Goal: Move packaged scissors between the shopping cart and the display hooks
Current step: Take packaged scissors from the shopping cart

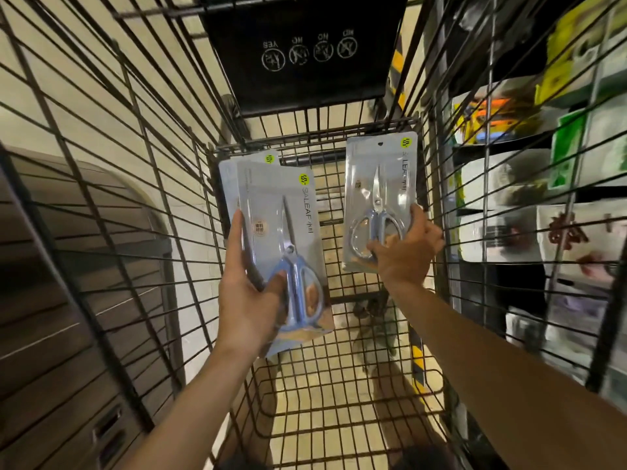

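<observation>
My left grip [251, 283] pinches two stacked packs [274, 232]; my right [403, 252] clasps one pack [380, 198] over the cart [339, 385]. The back pack could slide free.

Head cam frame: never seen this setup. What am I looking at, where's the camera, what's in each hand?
No machine here: a person works with bare hands. The one picture comes from a wide-angle camera worn on the head, looking forward and down, so lines bend at the edges. Below is a wire shopping cart, with floor showing through its mesh. The left hand grips a stack of packaged scissors; at least two cards show, one behind the other. The right hand pinches a single packaged pair by its lower part. Both are held over the basket. At right, blurred store shelves show through the wire. No display hooks can be made out.
</observation>
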The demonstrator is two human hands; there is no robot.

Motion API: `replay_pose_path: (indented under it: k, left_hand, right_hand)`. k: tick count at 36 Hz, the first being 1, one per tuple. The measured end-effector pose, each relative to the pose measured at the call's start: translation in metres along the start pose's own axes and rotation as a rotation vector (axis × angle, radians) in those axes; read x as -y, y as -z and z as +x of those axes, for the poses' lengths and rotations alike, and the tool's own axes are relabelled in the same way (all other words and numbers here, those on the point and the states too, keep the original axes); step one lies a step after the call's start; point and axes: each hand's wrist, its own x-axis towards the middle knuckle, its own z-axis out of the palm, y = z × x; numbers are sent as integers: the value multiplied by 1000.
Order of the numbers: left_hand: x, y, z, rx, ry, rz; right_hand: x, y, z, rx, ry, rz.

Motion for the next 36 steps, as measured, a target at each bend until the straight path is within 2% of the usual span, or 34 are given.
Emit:
replay_pose_path:
  k: [5,9,14,18,23,28,36]
  left_hand:
    - [-1,1,0,-17,-12,24]
    - [3,3,1,-47,-19,20]
    - [-1,6,-3,-55,-49,43]
    - [-17,15,-13,-49,-87,75]
    - [-55,30,-44,-27,-163,112]
    - [-90,55,-89,84,-227,164]
    - [-138,100,-165,327,-208,156]
  right_hand:
    - [4,10,-5,4,-5,164]
    - [4,12,-5,115,56,221]
    - [8,19,-1,280,-31,273]
    - [14,41,-14,323,-36,365]
    - [15,91,-66,316,-4,535]
    - [9,153,-147,290,45,656]
    - [9,232,-284,66,-129,871]
